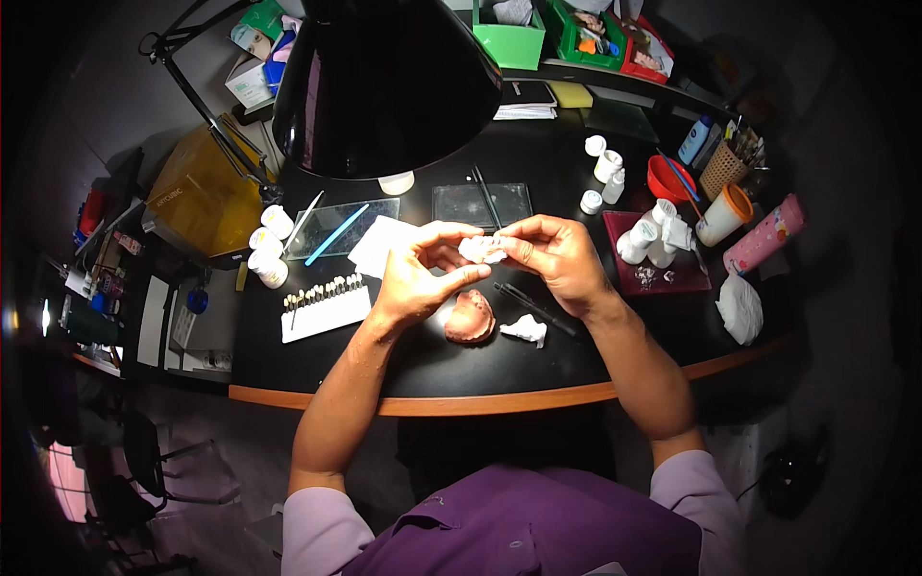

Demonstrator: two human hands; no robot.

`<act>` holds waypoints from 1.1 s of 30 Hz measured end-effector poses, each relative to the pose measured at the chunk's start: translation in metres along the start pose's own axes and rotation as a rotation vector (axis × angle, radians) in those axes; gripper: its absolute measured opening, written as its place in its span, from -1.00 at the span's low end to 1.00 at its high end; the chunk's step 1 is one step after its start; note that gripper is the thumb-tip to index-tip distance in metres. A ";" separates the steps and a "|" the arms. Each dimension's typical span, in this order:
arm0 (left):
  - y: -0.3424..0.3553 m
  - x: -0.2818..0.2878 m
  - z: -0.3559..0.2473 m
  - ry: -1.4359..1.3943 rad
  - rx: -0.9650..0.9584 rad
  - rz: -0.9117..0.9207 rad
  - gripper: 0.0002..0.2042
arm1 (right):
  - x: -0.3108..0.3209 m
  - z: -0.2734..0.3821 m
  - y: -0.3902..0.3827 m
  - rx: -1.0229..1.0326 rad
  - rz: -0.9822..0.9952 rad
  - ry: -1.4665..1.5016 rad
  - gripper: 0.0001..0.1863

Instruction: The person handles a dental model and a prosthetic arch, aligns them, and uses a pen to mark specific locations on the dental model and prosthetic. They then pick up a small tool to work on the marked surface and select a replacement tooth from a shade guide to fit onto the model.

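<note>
Above the middle of the black desk, a small lumpy whitish piece point(482, 250), perhaps a dental piece, sits between my two hands. My left hand point(419, 272) holds its left side, thumb and fingers closing toward it. From the other side, my right hand point(560, 259) pinches its right edge between thumb and fingertips. Below them on the desk lies a rounded pinkish-brown dental model point(470, 318). To its right is a small irregular white piece point(525, 329). A dark pen-like tool point(534, 307) lies slantwise under my right hand.
A black lamp shade point(387, 91) hangs over the far side. At left stand a white bur holder point(327, 309), white jars point(268, 252) and a glass plate with a blue-handled tool point(336, 235). At right are a dark red tray point(672, 280) with bottles, a red bowl point(668, 180) and crumpled tissue point(739, 309).
</note>
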State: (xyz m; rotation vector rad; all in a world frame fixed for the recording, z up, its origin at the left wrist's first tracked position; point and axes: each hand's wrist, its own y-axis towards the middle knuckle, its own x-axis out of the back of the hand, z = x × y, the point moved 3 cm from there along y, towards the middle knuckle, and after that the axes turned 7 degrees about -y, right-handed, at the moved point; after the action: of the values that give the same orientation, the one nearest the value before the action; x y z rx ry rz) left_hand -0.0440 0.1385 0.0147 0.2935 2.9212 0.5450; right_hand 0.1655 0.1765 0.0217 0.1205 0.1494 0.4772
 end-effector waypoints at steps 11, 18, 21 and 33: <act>-0.001 0.002 -0.009 0.265 -0.164 0.010 -0.59 | -0.007 -0.003 -0.002 0.005 -0.019 -0.008 -0.82; 0.014 -0.002 -0.014 0.503 -0.236 0.077 -0.61 | -0.009 -0.031 0.002 0.107 -0.169 -0.086 -0.80; 0.027 -0.004 -0.010 0.572 -0.227 0.199 -0.60 | -0.007 -0.039 0.002 0.148 -0.327 -0.124 -0.85; 0.005 0.001 0.008 0.523 -0.306 0.087 -0.53 | -0.014 -0.023 -0.007 0.210 -0.344 -0.061 -0.85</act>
State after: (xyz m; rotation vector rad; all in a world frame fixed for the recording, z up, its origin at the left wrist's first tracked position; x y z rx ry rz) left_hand -0.0428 0.1467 0.0087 0.2716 3.2470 1.2332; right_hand 0.1522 0.1650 -0.0001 0.3091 0.1564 0.1134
